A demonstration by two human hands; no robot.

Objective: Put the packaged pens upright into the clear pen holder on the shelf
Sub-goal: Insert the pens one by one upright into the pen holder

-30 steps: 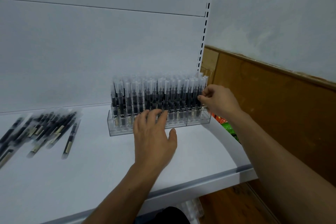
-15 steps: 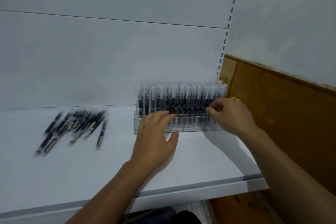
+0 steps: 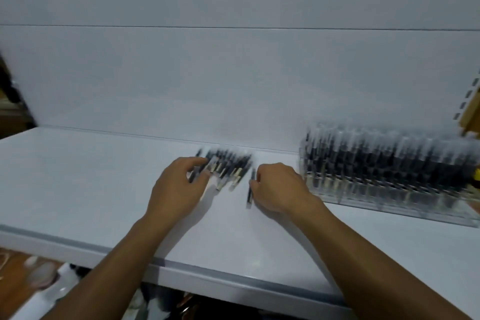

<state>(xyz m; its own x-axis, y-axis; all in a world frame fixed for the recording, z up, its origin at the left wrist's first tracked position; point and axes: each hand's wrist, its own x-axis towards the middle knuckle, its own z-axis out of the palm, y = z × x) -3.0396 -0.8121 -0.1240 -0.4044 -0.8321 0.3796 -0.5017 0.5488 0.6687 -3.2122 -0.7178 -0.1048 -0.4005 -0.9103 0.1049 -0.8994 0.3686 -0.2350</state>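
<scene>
the left hand [image 3: 179,187] is curling over the loose pens [image 3: 228,169] lying on the shelf [image 3: 78,176], its grip too blurred to tell; the right hand [image 3: 280,189] is pinching one pen [image 3: 250,195], likely for the crowded holder [image 3: 389,176] nearby.

Pen holder [image 3: 389,204] blurred, right end cropped; loose pens [image 3: 228,167] smeared

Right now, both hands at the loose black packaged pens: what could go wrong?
1. The clear plastic pen holder looks packed with upright pens; forcing another in could tip neighbours.
2. The right hand, pinching one pen, works close beside it; a swing could knock it.
3. The left hand touches the pile of loose black packaged pens; some may scatter.
</scene>
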